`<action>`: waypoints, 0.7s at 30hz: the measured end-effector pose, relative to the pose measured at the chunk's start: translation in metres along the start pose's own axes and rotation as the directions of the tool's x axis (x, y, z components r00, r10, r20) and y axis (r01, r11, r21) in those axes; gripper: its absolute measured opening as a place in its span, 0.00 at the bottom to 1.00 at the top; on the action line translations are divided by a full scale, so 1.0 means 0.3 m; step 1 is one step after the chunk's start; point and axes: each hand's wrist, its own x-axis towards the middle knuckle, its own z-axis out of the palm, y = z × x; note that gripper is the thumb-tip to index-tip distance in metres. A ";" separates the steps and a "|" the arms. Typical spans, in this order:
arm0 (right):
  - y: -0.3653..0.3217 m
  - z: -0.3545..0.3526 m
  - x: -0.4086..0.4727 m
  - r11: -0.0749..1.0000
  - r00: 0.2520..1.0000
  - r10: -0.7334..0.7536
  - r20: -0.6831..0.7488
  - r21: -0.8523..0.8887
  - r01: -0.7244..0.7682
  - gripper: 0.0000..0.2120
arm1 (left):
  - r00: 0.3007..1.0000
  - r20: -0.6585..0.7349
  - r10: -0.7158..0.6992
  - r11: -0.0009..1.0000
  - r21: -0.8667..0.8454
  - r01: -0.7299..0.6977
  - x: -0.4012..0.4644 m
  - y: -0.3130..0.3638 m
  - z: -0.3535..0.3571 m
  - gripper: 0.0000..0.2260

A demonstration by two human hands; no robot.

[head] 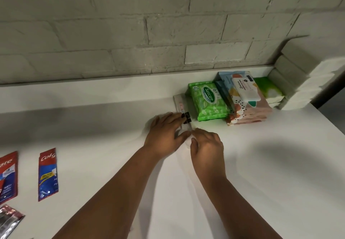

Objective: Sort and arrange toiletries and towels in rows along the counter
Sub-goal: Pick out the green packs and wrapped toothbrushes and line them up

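Small clear packet (185, 126) with black label on white counter (261, 164), just left of green Sanicare wipes pack (210, 103). My left hand (164, 136) and right hand (207, 145) both pinch it. Colgate sachets (47, 175) well apart, far left.

Green wipes pack (209, 101), red-and-blue toothpaste sachet (47, 175).

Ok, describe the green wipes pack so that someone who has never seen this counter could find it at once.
Start at the grey brick wall and drop to the white counter below it, then look to the cluster of packs towards the right end. The green wipes pack is the leftmost bright one, lying flat beside a taller pink and blue stack of packs. Only it carries a dark green oval label reading Sanicare.
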 end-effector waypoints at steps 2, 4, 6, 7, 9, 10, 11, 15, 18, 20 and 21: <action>0.001 -0.002 0.004 1.000 0.999 0.023 0.027 0.019 -0.023 0.13 | 1.000 -0.004 -0.022 0.999 -0.039 0.021 -0.008 0.005 -0.014 0.25; -0.005 -0.015 0.004 0.999 0.999 0.017 0.050 0.036 -0.018 0.15 | 0.998 0.000 -0.070 0.994 -0.083 0.069 -0.042 0.008 -0.035 0.25; -0.017 -0.029 -0.002 0.999 0.998 -0.020 0.067 0.048 0.017 0.15 | 0.993 -0.005 -0.118 0.985 -0.128 0.117 -0.088 0.005 -0.061 0.25; -0.027 -0.035 -0.006 0.998 0.996 -0.043 0.074 0.057 0.039 0.14 | 0.989 0.004 -0.150 0.976 -0.161 0.148 -0.115 0.002 -0.077 0.26; -0.062 -0.047 -0.015 0.994 0.992 -0.081 0.094 0.080 0.074 0.14 | 0.977 0.040 -0.209 0.949 -0.232 0.213 -0.172 -0.011 -0.113 0.29; -0.098 -0.051 -0.025 0.991 0.989 -0.101 0.110 0.094 0.091 0.14 | 0.972 0.044 -0.230 0.939 -0.252 0.233 -0.212 -0.027 -0.138 0.30; -0.129 -0.054 -0.030 0.989 0.985 -0.119 0.122 0.106 0.106 0.14 | 0.971 0.036 -0.236 0.936 -0.260 0.237 -0.242 -0.041 -0.157 0.30; -0.291 -0.056 -0.066 0.966 0.964 -0.208 0.165 0.188 0.176 0.15 | 0.952 -0.033 -0.305 0.927 -0.240 0.289 -0.385 -0.125 -0.265 0.21; -0.400 -0.044 -0.099 0.953 0.943 -0.251 0.217 0.227 0.201 0.13 | 0.922 -0.099 -0.374 0.914 -0.207 0.348 -0.491 -0.186 -0.343 0.19; -0.478 -0.032 -0.125 0.947 0.927 -0.271 0.260 0.246 0.208 0.13 | 0.893 -0.142 -0.428 0.894 -0.210 0.395 -0.565 -0.221 -0.402 0.19; -0.518 -0.026 -0.140 0.943 0.918 -0.281 0.280 0.257 0.211 0.13 | 0.880 -0.158 -0.448 0.886 -0.208 0.413 -0.603 -0.236 -0.435 0.19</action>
